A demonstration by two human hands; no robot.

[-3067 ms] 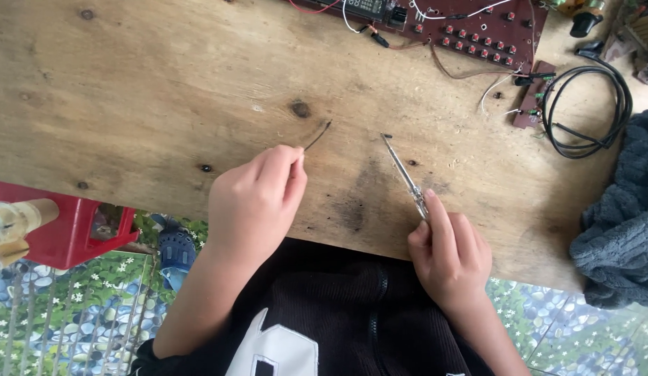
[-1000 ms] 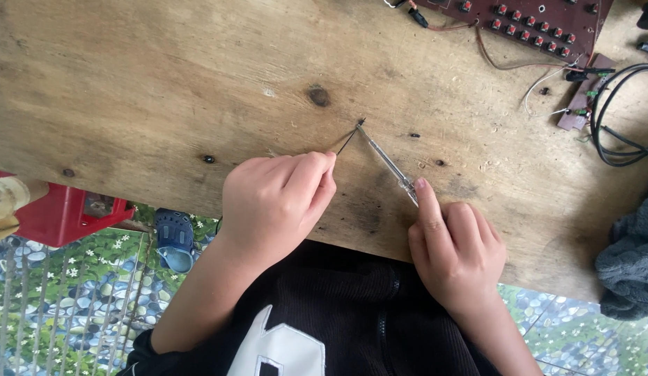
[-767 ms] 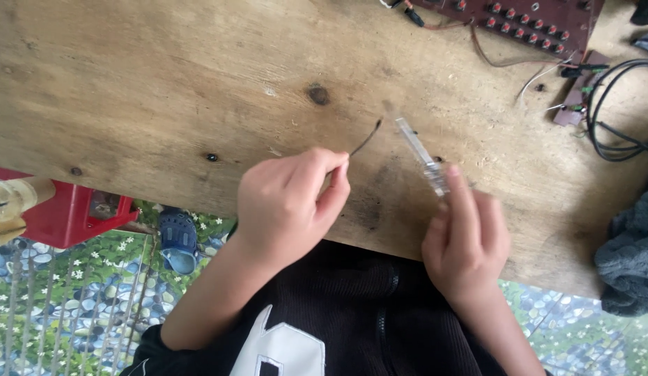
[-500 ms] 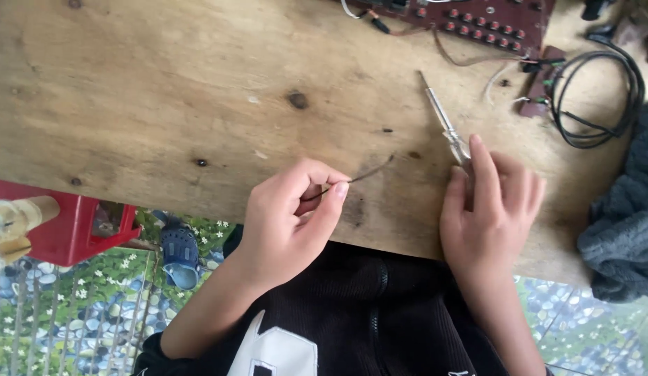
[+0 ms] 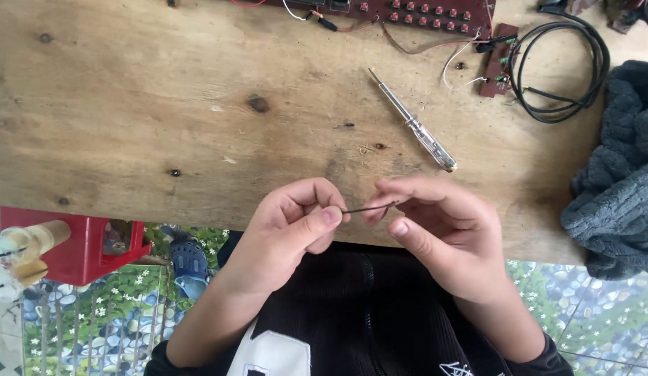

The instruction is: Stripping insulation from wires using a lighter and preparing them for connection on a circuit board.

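Observation:
My left hand (image 5: 290,230) pinches one end of a short dark wire (image 5: 366,207) between thumb and forefinger. My right hand (image 5: 439,233) pinches the other end, so the wire spans the small gap between both hands over the near edge of the wooden table (image 5: 129,118). A screwdriver (image 5: 411,121) with a clear handle lies loose on the table just beyond my right hand, its tip pointing away to the left.
A dark red circuit board (image 5: 407,10) with rows of buttons and loose wires lies at the far edge. A coiled black cable (image 5: 564,69) sits at far right, beside a grey knitted cloth (image 5: 616,167). A red stool (image 5: 80,244) stands below left.
My right hand has put the screwdriver down on the table and moved to the wire. Both hands have drawn back to the table's near edge and now hold the wire between them.

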